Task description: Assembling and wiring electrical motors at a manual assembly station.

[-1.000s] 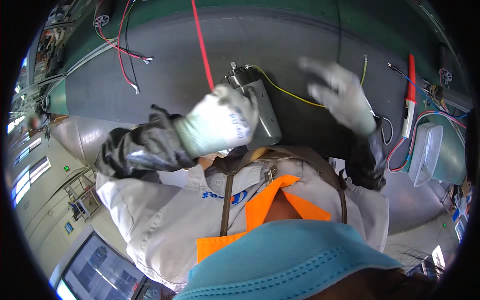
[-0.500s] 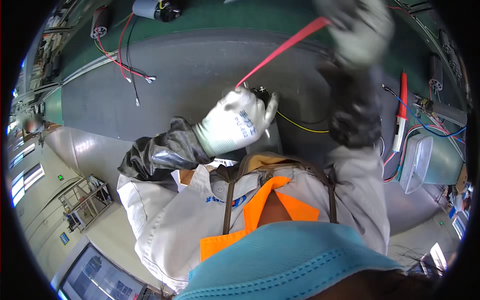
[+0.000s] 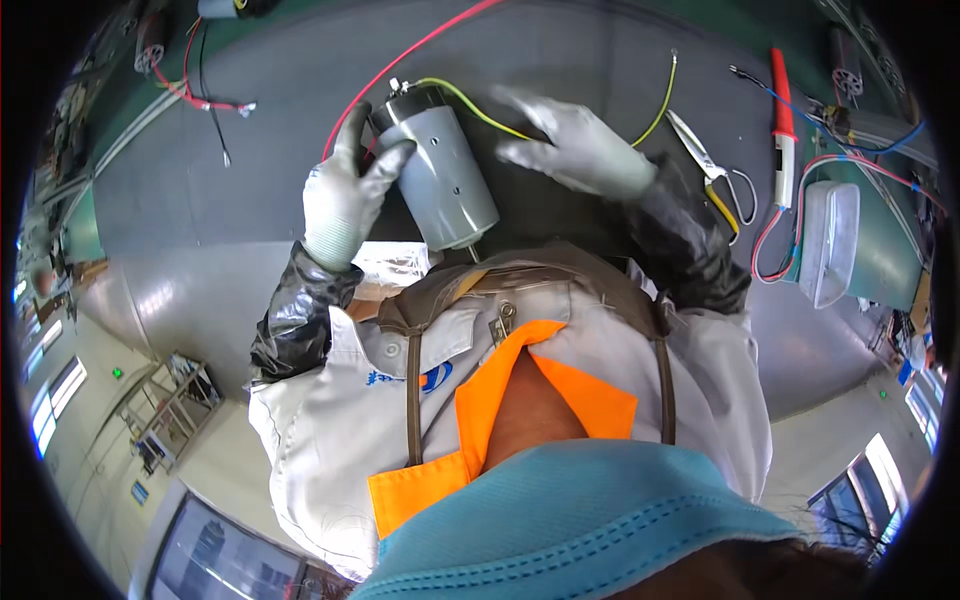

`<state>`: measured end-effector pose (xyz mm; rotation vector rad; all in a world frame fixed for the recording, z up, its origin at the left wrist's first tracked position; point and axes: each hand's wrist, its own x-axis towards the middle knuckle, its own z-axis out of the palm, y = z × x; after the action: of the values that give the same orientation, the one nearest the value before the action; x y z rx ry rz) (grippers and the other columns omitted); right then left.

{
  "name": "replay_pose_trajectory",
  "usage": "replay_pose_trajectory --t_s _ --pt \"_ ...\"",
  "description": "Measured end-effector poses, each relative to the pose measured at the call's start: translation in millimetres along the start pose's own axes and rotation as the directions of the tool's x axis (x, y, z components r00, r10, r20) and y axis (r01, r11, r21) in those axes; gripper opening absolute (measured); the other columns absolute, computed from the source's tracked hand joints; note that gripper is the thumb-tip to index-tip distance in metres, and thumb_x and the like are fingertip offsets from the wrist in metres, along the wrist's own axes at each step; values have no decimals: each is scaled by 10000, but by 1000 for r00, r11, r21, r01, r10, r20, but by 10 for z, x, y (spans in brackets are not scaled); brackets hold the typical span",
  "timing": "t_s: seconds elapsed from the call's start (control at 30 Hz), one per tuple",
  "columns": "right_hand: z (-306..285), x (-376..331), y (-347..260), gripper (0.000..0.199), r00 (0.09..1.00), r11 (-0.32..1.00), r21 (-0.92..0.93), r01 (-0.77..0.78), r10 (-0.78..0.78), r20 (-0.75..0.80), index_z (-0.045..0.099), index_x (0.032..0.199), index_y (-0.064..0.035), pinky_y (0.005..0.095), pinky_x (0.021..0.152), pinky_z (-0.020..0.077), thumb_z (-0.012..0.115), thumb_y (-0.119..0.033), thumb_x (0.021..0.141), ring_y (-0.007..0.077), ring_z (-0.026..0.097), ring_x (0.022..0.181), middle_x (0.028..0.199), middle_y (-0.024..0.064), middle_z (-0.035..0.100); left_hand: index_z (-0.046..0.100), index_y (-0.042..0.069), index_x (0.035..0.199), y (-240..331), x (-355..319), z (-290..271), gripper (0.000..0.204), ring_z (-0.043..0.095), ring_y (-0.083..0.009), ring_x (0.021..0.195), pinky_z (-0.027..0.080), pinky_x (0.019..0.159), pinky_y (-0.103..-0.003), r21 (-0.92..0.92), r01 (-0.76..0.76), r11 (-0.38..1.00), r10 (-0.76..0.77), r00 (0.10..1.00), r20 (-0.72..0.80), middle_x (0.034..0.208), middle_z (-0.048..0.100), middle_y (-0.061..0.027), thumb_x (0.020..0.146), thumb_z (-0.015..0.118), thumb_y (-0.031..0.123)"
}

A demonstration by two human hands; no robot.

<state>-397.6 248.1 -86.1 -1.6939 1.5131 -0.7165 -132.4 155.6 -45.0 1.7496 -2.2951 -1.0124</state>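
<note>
A grey cylindrical motor (image 3: pixel 445 180) lies tilted on the dark mat, its black terminal end away from me and its shaft towards me. My left hand (image 3: pixel 342 195), in a white glove, is at the motor's left side with its fingers apart. The thumb reaches onto the casing. A red wire (image 3: pixel 410 47) runs from beside this hand to the far edge of view. My gloved right hand (image 3: pixel 580 150) is open to the right of the motor, slightly blurred. It hovers over or touches a yellow-green wire (image 3: pixel 462 95) from the motor's terminal end; I cannot tell which.
Scissors (image 3: pixel 698 150) lie beside my right forearm. Farther right are a red-and-white handled tool (image 3: pixel 783 130) with wires and a pale oblong box (image 3: pixel 830 245). More motors stand at the far left (image 3: pixel 149 45) and far right (image 3: pixel 846 70). The dark mat (image 3: pixel 250 110) spreads under the work.
My right hand has come down from the far side and no longer holds the red strand. My left hand has moved left, uncovering the motor. The scissors have come into sight.
</note>
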Motion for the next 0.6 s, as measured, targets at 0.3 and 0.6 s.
replay_pose_trajectory --t_s 0.3,0.6 --pt "-461 -544 -564 290 990 985 -99 140 -136 44 668 1172 -63 414 817 551 637 -152 897 347 683 928 1029 146 713 624 -77 1239 -531 -160 415 367 614 -95 944 510 843 -244 -644 221 732 -23 953 301 1062 691 -70 1002 635 202" --pt "-277 -1302 -444 346 1000 960 -281 -3 11 26 666 1201 -84 409 736 541 658 -138 859 337 663 809 919 164 694 633 -84 1228 -788 -324 732 306 542 -57 808 472 712 -207 -774 177 608 0 975 223 922 650 -5 991 635 110"
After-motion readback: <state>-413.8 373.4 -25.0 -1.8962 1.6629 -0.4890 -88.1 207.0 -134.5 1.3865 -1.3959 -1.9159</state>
